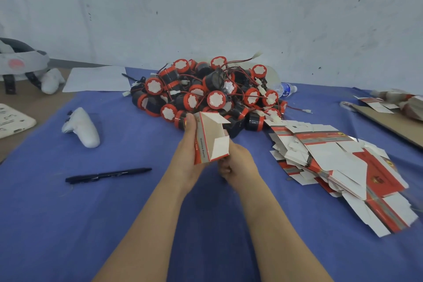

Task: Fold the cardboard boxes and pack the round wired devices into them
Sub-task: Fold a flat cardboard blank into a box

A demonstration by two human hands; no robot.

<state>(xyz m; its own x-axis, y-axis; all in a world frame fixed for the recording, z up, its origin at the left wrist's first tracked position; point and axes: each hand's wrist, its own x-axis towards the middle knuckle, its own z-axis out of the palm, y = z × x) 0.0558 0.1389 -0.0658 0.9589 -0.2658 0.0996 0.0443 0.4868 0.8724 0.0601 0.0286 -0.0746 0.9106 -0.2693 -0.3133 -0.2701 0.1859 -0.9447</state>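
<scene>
A small cardboard box (211,138), white inside with red and grey print, is held upright over the blue cloth with its top flaps open. My left hand (186,151) grips its left side, thumb up along the edge. My right hand (237,163) holds the box's lower right corner with curled fingers. Behind the box lies a pile of round wired devices (212,94), black with red caps and red wires. To the right spreads a heap of flat unfolded boxes (338,167).
A black marker (107,175) lies on the blue cloth (137,213) at the left. A white controller (81,127) sits further left, a headset (20,64) and a paper sheet (96,79) behind it. A water bottle (286,89) lies behind the pile. Cardboard (389,119) lies far right.
</scene>
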